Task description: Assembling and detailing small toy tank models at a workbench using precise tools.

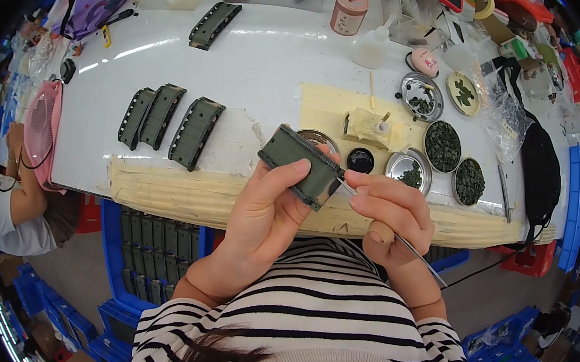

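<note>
My left hand (267, 203) is closed around a dark green curved plastic part (300, 164) with a toothed edge, its thumb lying across the face. In my right hand (392, 219) is a thin metal tool (412, 249), held like a pen, its tip at the right edge of the green part. A finger of that hand wears a tan covering. Just beyond the hands stand a small black pot (360, 160) and a metal dish (409, 171) with small dark green pieces. Partly hidden behind the held part is another round dish (320, 140).
Several similar green parts (197, 134) lie on the white table to the left. Round dishes of small green pieces (443, 145) stand at right, near tweezers (504, 193). A blue crate (110, 251) of green parts sits below the table edge. Another person (18, 207) is at far left.
</note>
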The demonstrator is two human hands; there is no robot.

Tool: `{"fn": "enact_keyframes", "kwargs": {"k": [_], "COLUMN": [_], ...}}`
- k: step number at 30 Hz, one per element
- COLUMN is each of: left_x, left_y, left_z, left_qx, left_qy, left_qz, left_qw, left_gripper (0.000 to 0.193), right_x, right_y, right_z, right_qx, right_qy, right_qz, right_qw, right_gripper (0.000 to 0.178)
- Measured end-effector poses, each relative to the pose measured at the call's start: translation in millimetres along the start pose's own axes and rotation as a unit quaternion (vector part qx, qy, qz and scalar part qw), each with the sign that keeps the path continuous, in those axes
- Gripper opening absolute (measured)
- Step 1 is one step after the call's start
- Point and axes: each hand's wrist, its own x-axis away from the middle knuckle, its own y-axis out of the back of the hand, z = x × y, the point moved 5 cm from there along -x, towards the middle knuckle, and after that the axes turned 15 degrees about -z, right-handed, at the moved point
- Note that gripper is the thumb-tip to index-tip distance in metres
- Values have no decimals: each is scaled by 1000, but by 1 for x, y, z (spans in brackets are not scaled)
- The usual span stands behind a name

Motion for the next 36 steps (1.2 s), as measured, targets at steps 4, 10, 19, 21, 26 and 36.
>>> {"fn": "enact_keyframes", "kwargs": {"k": [4,10,19,21,26,36], "left_x": [1,1,3,3,2,6], "left_y": [1,1,2,2,-3,2], "left_z": [0,0,0,0,-3,-6], "left_qx": [1,4,-8,-16,-21,-81], "left_qy": [2,-9,-26,-29,-27,-29], "left_qz": [-6,-1,7,9,8,-20], "left_qw": [1000,1000,1000,999,999,996], "left_gripper": [28,29,31,32,40,49], "right_x": [2,3,-1,-5,-10,-13], "right_y": [2,1,3,5,9,11], "right_z": [-2,-2,0,2,4,7], "right_qx": [-33,-22,-29,-27,-34,-25], "right_qy": [24,33,32,23,-1,-12], "right_qz": [12,-3,19,34,26,61], "right_qw": [999,999,999,999,999,998], "right_gripper": [25,25,23,23,25,23]}}
